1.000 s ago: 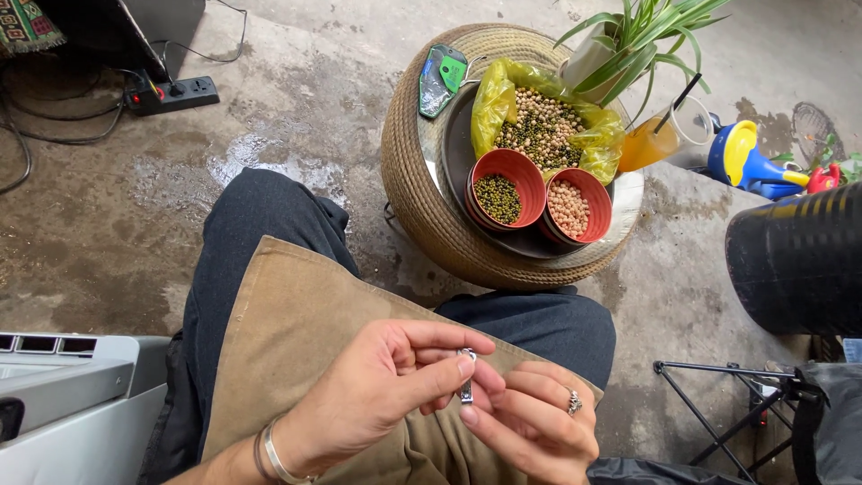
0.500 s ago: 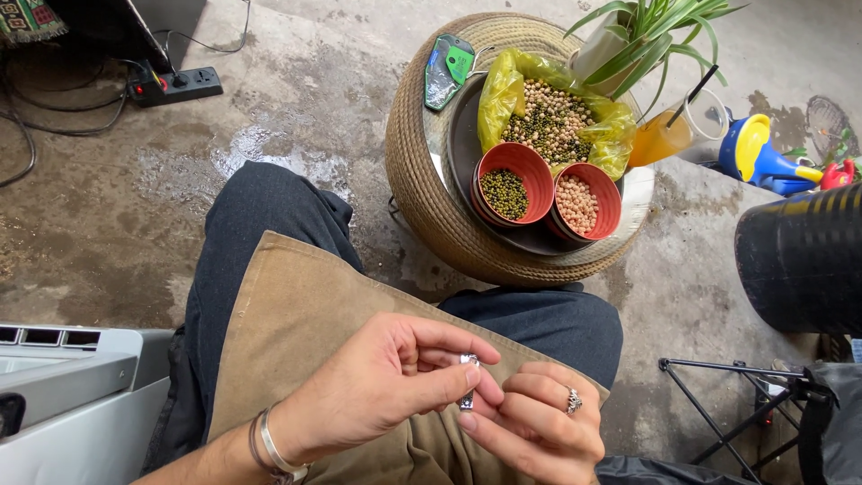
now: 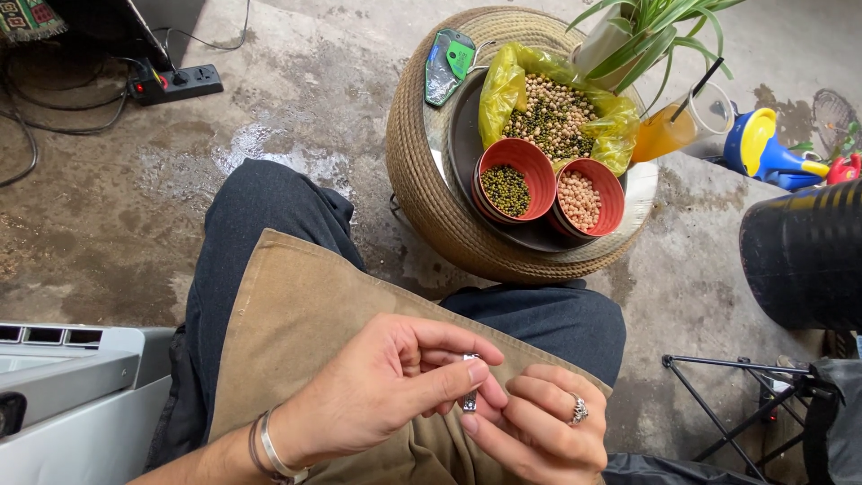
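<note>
Two hands over tan apron, left hand [image 3: 377,395] and right hand [image 3: 539,431] grip pinching small metal clip [image 3: 470,392], bare concrete floor [image 3: 296,108] ahead

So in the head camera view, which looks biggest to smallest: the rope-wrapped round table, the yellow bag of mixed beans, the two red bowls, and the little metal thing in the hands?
1. Rope-wrapped table, clearly largest.
2. Yellow bag.
3. Two red bowls, green beans and pale beans: they look alike, so no ranking.
4. Small metal piece, smallest even though nearest the camera, pinched between left hand and right hand.
</note>
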